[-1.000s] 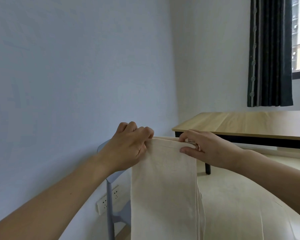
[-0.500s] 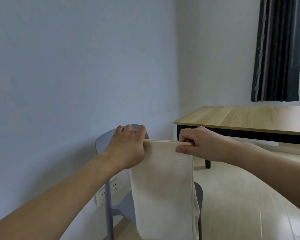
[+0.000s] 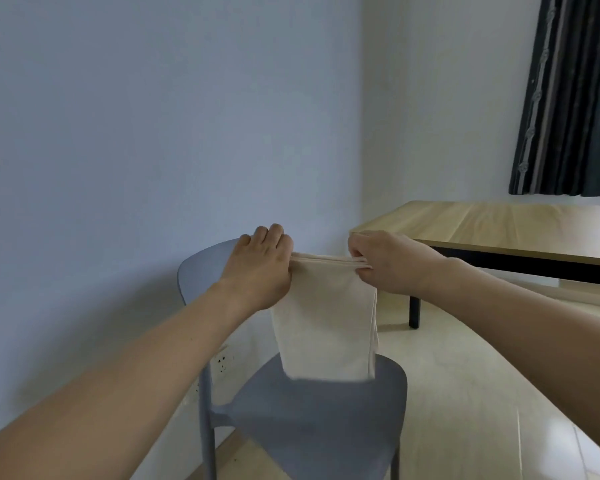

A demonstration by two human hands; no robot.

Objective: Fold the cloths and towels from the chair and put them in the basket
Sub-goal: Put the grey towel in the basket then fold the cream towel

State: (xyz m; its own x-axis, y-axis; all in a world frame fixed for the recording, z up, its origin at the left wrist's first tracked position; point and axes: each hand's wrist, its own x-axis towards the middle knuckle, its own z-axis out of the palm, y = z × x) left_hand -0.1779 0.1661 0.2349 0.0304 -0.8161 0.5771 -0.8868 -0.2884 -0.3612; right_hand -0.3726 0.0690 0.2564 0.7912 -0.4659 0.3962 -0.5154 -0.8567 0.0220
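Mid-fold: the left hand point(image 3: 260, 268) and right hand point(image 3: 385, 265) each pinched a top corner of the cloth point(image 3: 326, 320), stretched taut and hanging over the chair point(image 3: 326, 420) seat. Next, probably, another fold, corners brought together squarely. Open floor point(image 3: 482, 393) lay at three o'clock, the desk point(image 3: 499, 226) edge at two, the wall point(image 3: 118, 133) close at nine. No basket showed.

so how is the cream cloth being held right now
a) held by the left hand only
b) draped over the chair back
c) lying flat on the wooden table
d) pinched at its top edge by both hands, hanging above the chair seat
d: the left hand and right hand each grip a top corner of the cream cloth, which hangs down in front of the chair.
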